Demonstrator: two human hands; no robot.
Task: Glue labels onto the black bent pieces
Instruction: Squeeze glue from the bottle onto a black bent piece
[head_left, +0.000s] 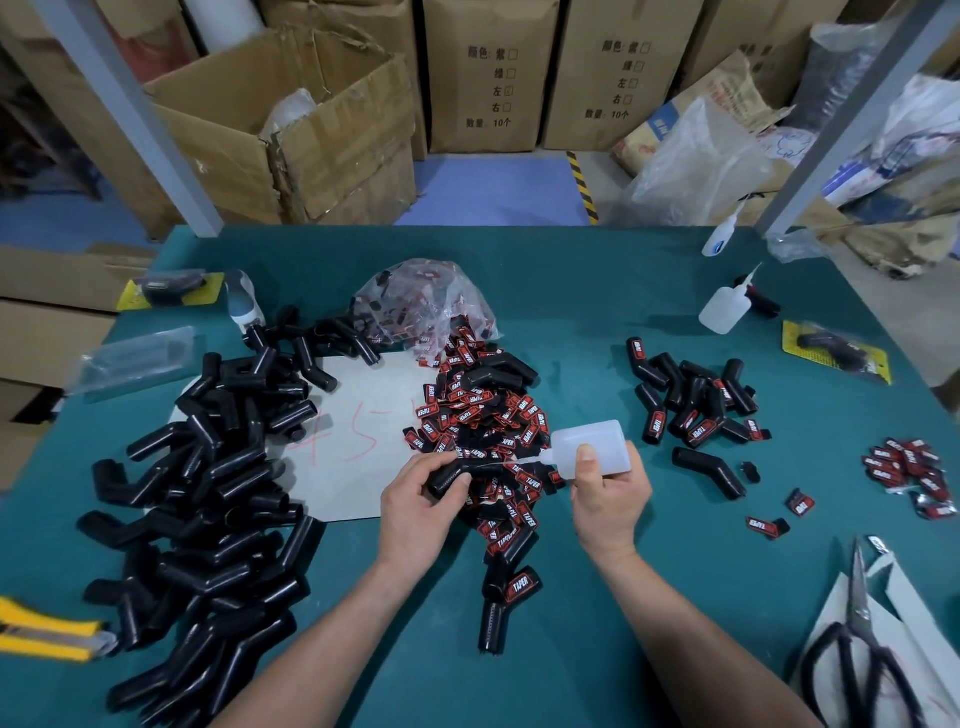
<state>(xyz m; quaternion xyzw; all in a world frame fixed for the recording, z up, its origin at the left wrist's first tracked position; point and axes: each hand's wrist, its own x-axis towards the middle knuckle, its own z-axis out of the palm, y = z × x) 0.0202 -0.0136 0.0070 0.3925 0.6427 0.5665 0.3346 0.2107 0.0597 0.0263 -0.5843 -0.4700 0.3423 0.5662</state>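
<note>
1. Done piece (506, 597): flat on the surface (597, 322), at the near fringe of the label heap (483, 431), with its label facing up.
2. Scissors (857, 639): well right of the heap and nearer, lying on white paper (831, 613).
3. Knife (47, 631), yellow: far left of the heap, at the near edge.
4. Left grip (415, 509): over the heap's near-left edge, thumb and fingers curled round the held piece (452, 475). The piece sits between the thumb above and the fingers below. One arm runs back into the palm; the other juts right, past the fingertips.
5. Right grip (613, 499): just right of the heap, wrapped round the bottle (592, 449) with the thumb across its side. The bottle is tilted and its nozzle points left at the held piece's free arm. Whether the tip touches cannot be told.
6. Pile (208, 493) of plain black bent pieces: left of the heap.
7. Sheet (358, 441), white with red writing: under the heap's left side and the pile's right edge.
8. Done group (696, 405), labelled pieces: right of the heap and apart from it.
9. Loose labels (909, 467): further right still.
10. Bag (426, 301), clear: touching the heap's far side, with labels inside.
11. Spare bottles (724, 306) (719, 236): behind and to the right of the heap.
12. Cartons (488, 78): beyond the surface, behind the heap.
</note>
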